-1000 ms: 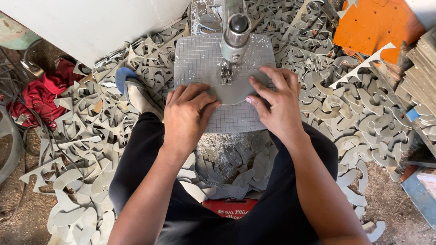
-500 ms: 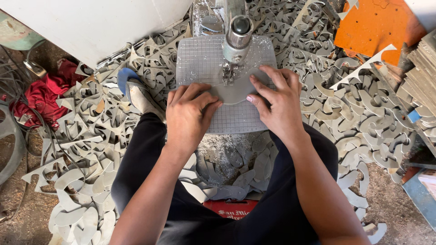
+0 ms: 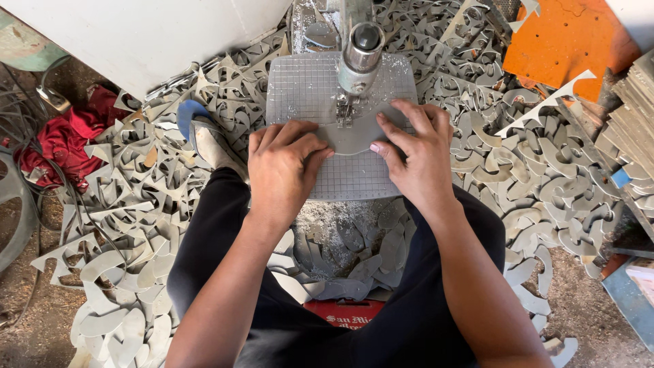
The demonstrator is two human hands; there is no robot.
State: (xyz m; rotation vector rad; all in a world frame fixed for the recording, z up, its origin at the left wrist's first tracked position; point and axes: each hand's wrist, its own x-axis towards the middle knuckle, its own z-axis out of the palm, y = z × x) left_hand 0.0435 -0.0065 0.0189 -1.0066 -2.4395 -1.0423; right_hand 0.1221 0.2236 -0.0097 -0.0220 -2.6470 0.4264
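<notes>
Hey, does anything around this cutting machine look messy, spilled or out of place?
Yes. Grey cut-out scraps litter the floor all around the gridded work plate, and pale dust has piled up below it. A red cloth lies crumpled at the left among cables.
</notes>
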